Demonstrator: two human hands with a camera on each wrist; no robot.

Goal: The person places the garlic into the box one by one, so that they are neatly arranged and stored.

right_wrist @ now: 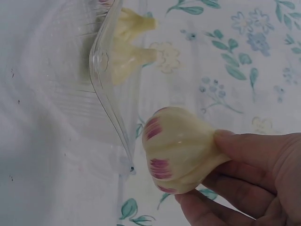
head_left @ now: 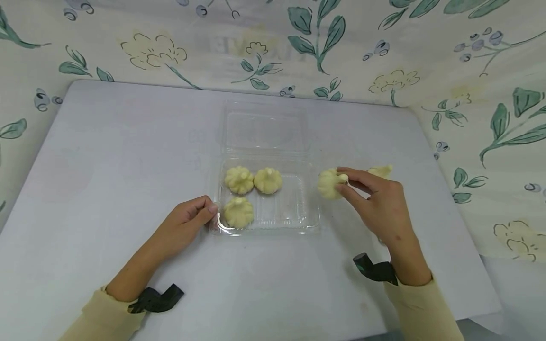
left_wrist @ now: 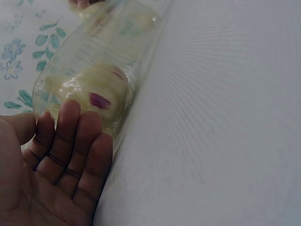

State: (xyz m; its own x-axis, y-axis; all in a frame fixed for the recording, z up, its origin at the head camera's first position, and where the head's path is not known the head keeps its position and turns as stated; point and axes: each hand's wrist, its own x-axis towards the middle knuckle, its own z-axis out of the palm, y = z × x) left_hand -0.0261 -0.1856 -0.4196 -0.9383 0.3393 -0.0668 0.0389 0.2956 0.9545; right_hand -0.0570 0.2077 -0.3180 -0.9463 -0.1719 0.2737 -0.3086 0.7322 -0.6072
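My right hand point(head_left: 379, 203) pinches a pale garlic bulb point(right_wrist: 176, 150) by its neck, thumb against fingers. The bulb has purple streaks on its rounded side and hangs just off the right edge of a clear plastic clamshell container point(head_left: 294, 227). At the container's left edge, my left hand point(head_left: 187, 222) pinches the rim between thumb and index finger, its other fingers against the wall. Inside the container's left part sit a back-left garlic bulb point(head_left: 239, 180), another garlic bulb point(head_left: 268, 181) right beside it and a front garlic bulb point(head_left: 238, 212).
Behind the container its clear lid point(head_left: 265, 128) lies open. Another garlic bulb point(head_left: 381, 171) is on the white table point(head_left: 128, 142), partly hidden by my right hand. A flowered cloth point(head_left: 354, 52) rises along the table's back and right edges.
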